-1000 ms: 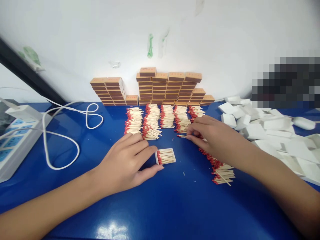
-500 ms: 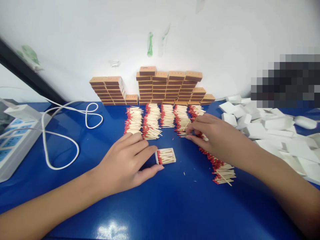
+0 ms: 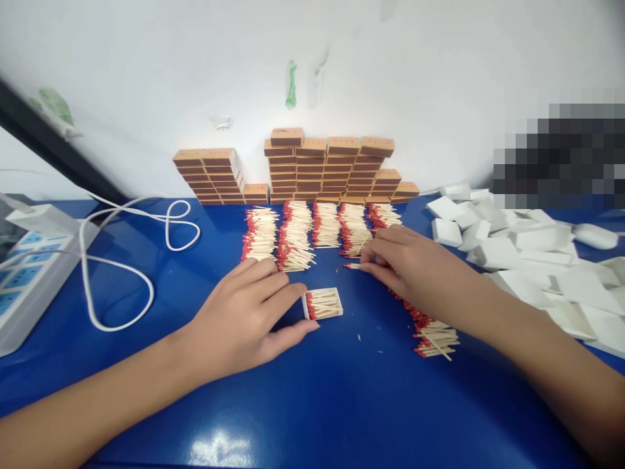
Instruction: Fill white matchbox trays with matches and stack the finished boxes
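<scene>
My left hand (image 3: 251,312) steadies a small white matchbox tray (image 3: 340,305), its thumb at the near side and index finger at the far left corner. Red-headed matches (image 3: 323,303) lie side by side in the tray. To the right, my right hand (image 3: 400,260) pinches a match or a few (image 3: 352,266) between thumb and forefinger, red tips pointing left. How many is hidden by the fingers. Rows of loose matches (image 3: 326,226) run behind both hands, and another row (image 3: 437,339) comes out from under the right hand toward me.
Brown matchboxes (image 3: 310,170) are stacked along the wall, with a second stack (image 3: 208,176) to the left. Empty white trays (image 3: 537,254) are heaped at the right. A power strip (image 3: 29,273) and looped white cable (image 3: 146,293) lie on the left.
My right hand has drawn slightly left and away from the match rows, with the pinched match now apart from them. The left hand and tray have hardly moved.
</scene>
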Motion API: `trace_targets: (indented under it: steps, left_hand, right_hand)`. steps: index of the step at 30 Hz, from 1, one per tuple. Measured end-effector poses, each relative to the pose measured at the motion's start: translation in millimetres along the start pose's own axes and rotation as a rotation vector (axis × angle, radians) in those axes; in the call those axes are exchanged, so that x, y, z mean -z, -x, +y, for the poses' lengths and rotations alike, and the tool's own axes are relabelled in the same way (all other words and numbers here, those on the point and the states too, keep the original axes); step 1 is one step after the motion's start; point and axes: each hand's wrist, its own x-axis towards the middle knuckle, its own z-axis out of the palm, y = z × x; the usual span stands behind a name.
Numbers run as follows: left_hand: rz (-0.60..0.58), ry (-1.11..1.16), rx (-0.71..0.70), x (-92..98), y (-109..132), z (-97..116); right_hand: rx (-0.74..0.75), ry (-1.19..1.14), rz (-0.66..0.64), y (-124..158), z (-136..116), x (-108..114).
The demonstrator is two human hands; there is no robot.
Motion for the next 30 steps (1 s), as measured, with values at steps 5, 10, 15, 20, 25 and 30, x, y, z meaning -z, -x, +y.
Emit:
trace_targets:
  steps: [5,10,15,20,25,30]
  left_hand:
    - [-0.001,0.000,0.002,-1.1,-1,0]
    - [-0.009,-0.004,0.009,-0.1,-1,0]
    - [-0.004,-0.002,0.005,-0.4,-1,0]
    - [-0.007,0.003,0.006,-0.8,0,-1]
    - [-0.003,0.000,0.012,-0.5,-1,-1]
    - [0.001,0.001,0.012,-0.6,-2,-1]
  right_hand:
    - [0.020,-0.007,0.004,1,-2,4]
    - [0.009,-0.022,-0.016,1,-5,10]
    - [0.008,-0.095,-0.090,0,-3,9]
    - [-0.017,-0.081,-0.129,-3,-3,5]
    - [0.007,-0.119,-0.087,-1,-11,12]
    - [0.057,-0.234,-0.008,3,-36,15]
